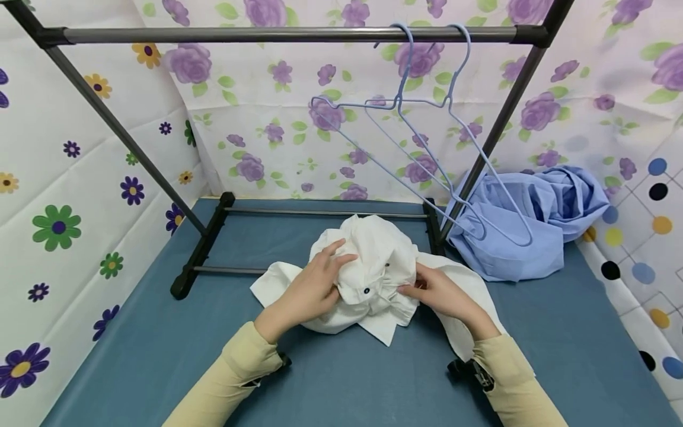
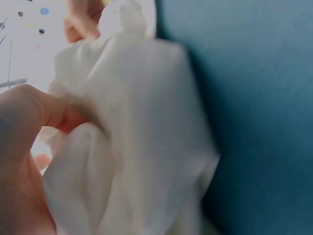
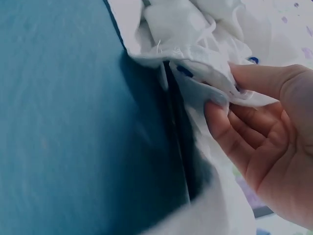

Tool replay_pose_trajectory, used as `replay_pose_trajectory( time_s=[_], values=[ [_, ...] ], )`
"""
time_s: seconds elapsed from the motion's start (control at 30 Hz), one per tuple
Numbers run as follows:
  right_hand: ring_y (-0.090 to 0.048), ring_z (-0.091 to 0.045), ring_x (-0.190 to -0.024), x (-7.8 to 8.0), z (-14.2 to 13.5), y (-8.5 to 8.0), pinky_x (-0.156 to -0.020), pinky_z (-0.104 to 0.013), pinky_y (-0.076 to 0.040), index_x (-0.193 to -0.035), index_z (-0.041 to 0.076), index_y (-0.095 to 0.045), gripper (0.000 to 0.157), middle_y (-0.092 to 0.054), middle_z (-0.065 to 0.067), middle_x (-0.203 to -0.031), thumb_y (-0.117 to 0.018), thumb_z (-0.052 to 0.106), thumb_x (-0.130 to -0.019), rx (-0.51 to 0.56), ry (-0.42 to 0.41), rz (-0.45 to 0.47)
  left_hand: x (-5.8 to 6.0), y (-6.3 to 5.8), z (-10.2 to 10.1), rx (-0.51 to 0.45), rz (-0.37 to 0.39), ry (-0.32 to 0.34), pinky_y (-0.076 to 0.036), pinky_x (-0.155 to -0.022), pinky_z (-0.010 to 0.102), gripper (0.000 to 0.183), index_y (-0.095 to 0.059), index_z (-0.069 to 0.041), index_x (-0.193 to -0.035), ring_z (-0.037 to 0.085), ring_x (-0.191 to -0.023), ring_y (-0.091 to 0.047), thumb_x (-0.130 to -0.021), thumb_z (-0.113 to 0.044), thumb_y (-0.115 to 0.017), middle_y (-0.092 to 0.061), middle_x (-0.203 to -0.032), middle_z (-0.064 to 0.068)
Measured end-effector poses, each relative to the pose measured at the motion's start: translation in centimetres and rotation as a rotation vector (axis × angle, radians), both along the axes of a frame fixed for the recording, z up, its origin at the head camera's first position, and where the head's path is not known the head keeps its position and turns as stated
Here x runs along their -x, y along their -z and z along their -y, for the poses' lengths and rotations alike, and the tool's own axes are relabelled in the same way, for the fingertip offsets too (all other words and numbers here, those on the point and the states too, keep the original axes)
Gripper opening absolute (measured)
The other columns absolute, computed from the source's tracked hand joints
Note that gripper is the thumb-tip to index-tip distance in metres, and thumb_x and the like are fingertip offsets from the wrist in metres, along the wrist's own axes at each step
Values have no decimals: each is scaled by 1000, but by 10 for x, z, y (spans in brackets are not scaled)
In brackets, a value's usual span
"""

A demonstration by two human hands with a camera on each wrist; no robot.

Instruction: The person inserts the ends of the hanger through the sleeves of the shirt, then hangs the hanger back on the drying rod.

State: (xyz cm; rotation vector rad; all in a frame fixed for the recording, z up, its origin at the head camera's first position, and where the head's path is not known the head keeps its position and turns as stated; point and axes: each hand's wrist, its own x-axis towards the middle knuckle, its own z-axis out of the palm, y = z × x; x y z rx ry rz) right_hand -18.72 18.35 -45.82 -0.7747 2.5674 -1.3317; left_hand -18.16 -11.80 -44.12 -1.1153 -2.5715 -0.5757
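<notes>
A crumpled white shirt (image 1: 373,261) with small dark buttons lies bunched on the table in the head view, one sleeve stretched out to the right. My left hand (image 1: 312,281) holds its left side; in the left wrist view the thumb (image 2: 58,111) digs into a fold and the other fingers are mostly hidden. On the opposite side my right hand (image 1: 445,292) pinches the cloth. The right wrist view has the thumb (image 3: 264,79) and fingers on either side of a buttoned edge (image 3: 205,73).
A dark metal clothes rack (image 1: 288,35) stands over the blue tabletop (image 1: 363,379). Two blue hangers (image 1: 400,101) hang toward the right of its bar. Light-blue cloth (image 1: 523,225) is heaped by the right foot. Flowered sheets (image 1: 256,136) line the back and sides.
</notes>
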Motion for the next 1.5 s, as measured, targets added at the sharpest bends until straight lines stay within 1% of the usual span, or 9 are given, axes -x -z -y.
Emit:
replay_pose_trajectory(
  time_s=[0.17,0.43,0.6,0.83,1.0,1.13,1.27,1.4,1.5],
  values=[
    [-60,-15,-76,-3,-18,-6,-64,-29,-46,-108,21,-58,23,-63,3,-89,-65,28,-88,-17,72,5,3,-14,16,-23,105,-75,-40,-89,44,55,-35,-19,-140,29,-129,-31,-89,-16,-57,-25,-147,9],
    [-50,-15,-61,-12,-50,-10,-56,-29,-39,-88,16,-52,21,-56,0,-71,-64,33,-88,-52,138,-2,-1,-19,48,4,332,-143,-42,-89,40,50,-44,-16,-136,18,-117,-48,-93,-41,-53,-48,-132,1],
    [-56,-14,-73,-15,-59,-14,-63,-30,-44,-104,13,-54,29,-60,0,-82,-63,36,-89,-53,186,3,-6,-19,52,108,383,-146,-45,-82,35,52,-59,-19,-122,11,-101,-56,-90,-58,-44,-58,-116,-5],
    [-57,-19,-94,-24,-42,-45,-75,-36,-46,-121,12,-54,33,-60,-4,-108,-62,23,-91,8,273,-173,-8,-16,46,208,377,-92,-42,-89,36,75,-55,-24,-126,9,-105,-53,-74,-77,-49,-57,-119,-9],
    [-55,-20,-90,-36,-11,-74,-73,-32,-42,-111,2,-61,23,-62,-9,-101,-63,5,-88,135,284,-366,-9,-9,43,243,389,-47,-43,-83,33,65,-57,-23,-122,8,-98,-55,-73,-65,-64,-58,-113,-10],
    [-54,-18,-89,-30,9,-71,-73,-33,-41,-105,4,-64,20,-62,-6,-98,-66,2,-85,209,183,-470,-10,-2,39,315,391,-56,-42,-70,31,48,-58,-22,-113,7,-83,-54,-75,-49,-72,-57,-99,-9],
    [-48,-18,-105,-17,22,-57,-86,-36,-38,-113,11,-63,33,-57,1,-115,-72,17,-82,129,62,-499,-9,2,33,356,415,-79,-40,-70,39,45,-56,-20,-110,11,-78,-52,-74,-39,-75,-53,-93,-6],
    [-42,-19,-112,-9,34,-49,-89,-41,-31,-123,18,-58,50,-51,3,-120,-70,42,-80,-147,28,-578,-7,2,31,370,483,-105,-38,-79,48,46,-53,-21,-111,10,-78,-52,-74,-31,-76,-53,-93,-8],
    [-47,-19,-101,-9,39,-47,-86,-41,-33,-116,21,-63,44,-55,3,-107,-67,47,-81,-346,25,-644,-7,2,34,379,541,-124,-36,-81,47,42,-53,-21,-112,11,-73,-52,-76,-23,-74,-56,-86,-9]
  ],
)
